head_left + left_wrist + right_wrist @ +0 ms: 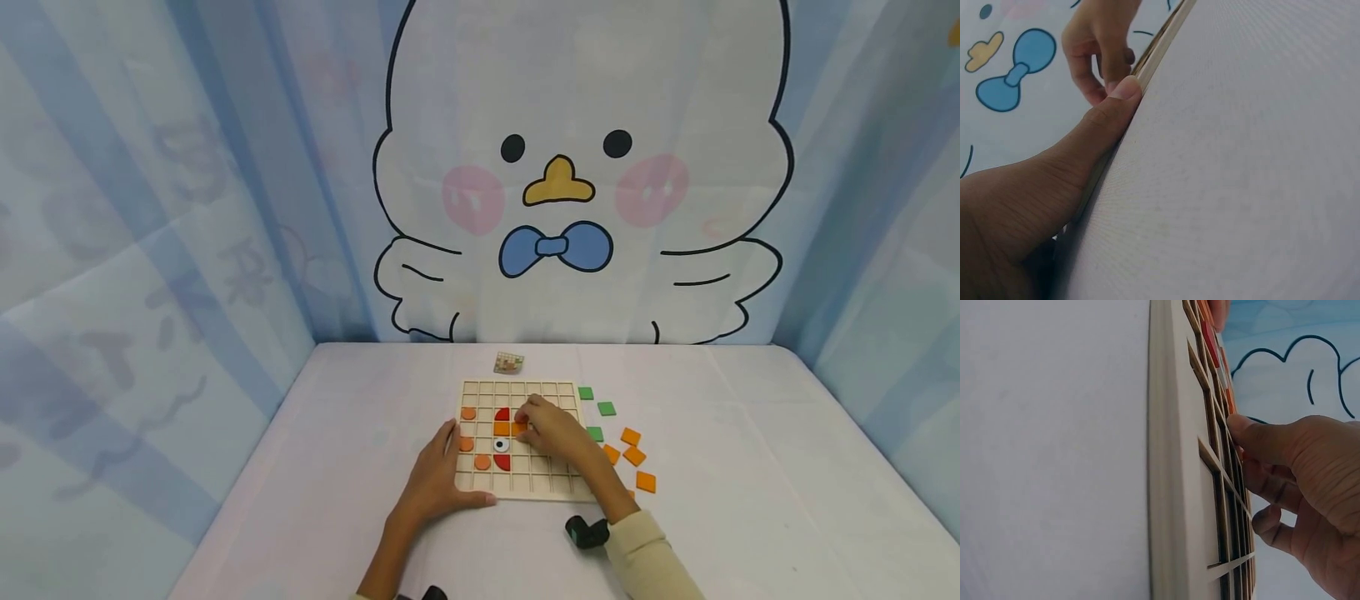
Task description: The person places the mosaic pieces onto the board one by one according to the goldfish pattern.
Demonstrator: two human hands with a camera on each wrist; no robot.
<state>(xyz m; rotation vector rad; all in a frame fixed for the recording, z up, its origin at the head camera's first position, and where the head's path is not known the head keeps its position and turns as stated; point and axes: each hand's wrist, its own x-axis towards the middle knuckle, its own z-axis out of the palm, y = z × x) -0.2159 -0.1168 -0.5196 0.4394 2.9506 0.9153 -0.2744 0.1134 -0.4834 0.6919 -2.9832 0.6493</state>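
A pale wooden grid board (551, 487) lies on the table, with round orange pieces (482, 462), red quarter-circle pieces (502, 462), an eye tile (501, 445) and an orange square (502, 428) in its cells. My left hand (435, 479) rests at the board's near left corner, fingers along the left side. Its thumb (1124, 92) lies straight against the near edge. Over the middle of the grid, my right hand (552, 427) pinches an orange square tile (519, 429) beside the other orange square. In the right wrist view its thumb (1240, 425) is at the tile, other fingers bent.
Green square tiles (607, 408) and loose orange square tiles (646, 482) lie right of the board. A small patterned card (508, 362) is behind it. A black device (587, 532) is at the right wrist. A curtain with a cartoon bird (558, 308) hangs behind the table.
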